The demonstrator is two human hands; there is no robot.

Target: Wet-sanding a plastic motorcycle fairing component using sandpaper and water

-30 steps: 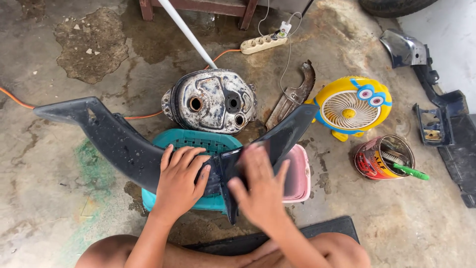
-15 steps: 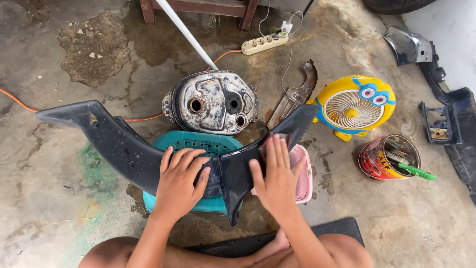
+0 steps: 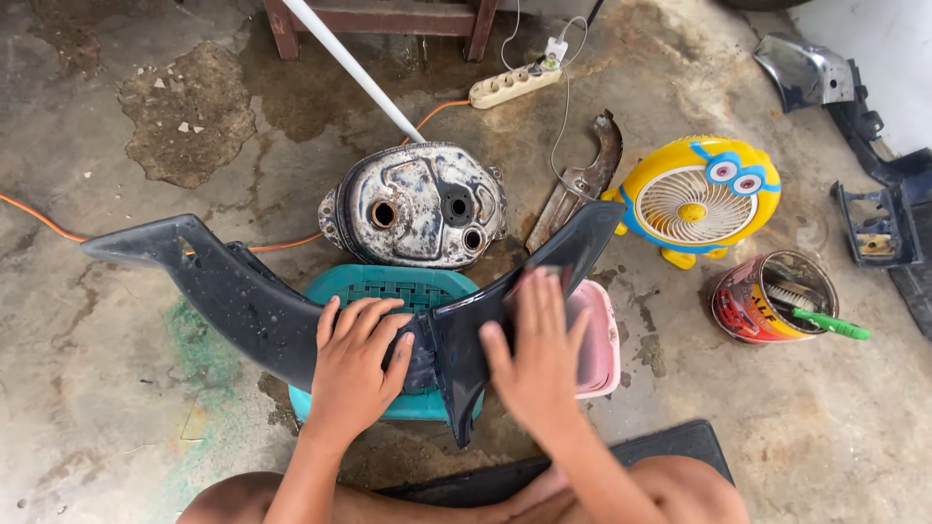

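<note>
head view: left hand (image 3: 354, 367), right hand (image 3: 537, 351) pressed flat on dark panel (image 3: 252, 306), fingers spread wide.

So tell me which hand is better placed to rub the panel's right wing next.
Right, probably. The right hand already lies flat on the right wing of the dark panel, beside the pink tub. The left hand presses the panel's middle over the teal stool, steadying it.

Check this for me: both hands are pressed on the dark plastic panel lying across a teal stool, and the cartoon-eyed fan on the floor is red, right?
Not quite: the fan is yellow with blue trim, as the head view shows. The rest holds.
</note>
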